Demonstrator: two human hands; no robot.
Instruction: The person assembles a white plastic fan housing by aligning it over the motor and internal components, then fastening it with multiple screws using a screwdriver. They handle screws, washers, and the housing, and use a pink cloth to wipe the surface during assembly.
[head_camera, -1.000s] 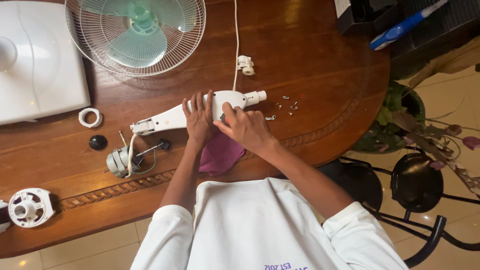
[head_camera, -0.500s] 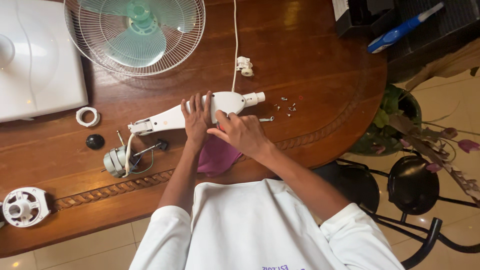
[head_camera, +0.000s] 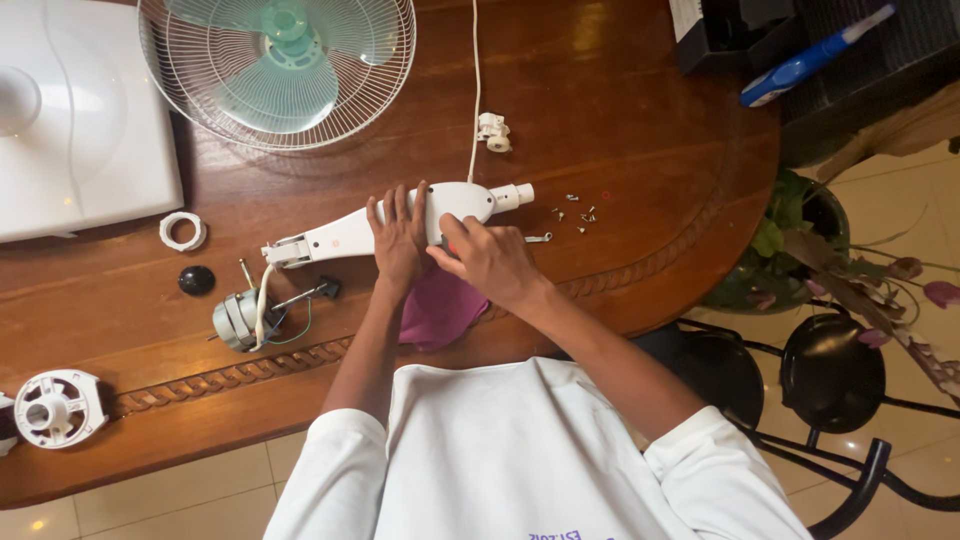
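Observation:
A long white plastic fan neck housing (head_camera: 340, 236) lies across the brown wooden table (head_camera: 620, 110). My left hand (head_camera: 398, 238) presses flat on its middle, fingers spread over the top. My right hand (head_camera: 490, 258) is beside it, thumb and fingertips pinched against the housing's near edge where a small red part shows. A magenta cloth (head_camera: 438, 308) lies under both wrists. A white cord (head_camera: 474, 90) runs from the housing toward the far edge.
Several small screws (head_camera: 580, 212) lie right of the housing. A fan grille with green blades (head_camera: 278, 68), a white base (head_camera: 80, 120), white ring (head_camera: 182, 231), black cap (head_camera: 197, 280), motor (head_camera: 238, 320), white round part (head_camera: 58, 408) and white clip (head_camera: 492, 131) surround it. Black stools (head_camera: 830, 372) stand right.
My hands have stayed on the housing. My right hand's fingers have shifted slightly along its near edge. The view has drifted a little.

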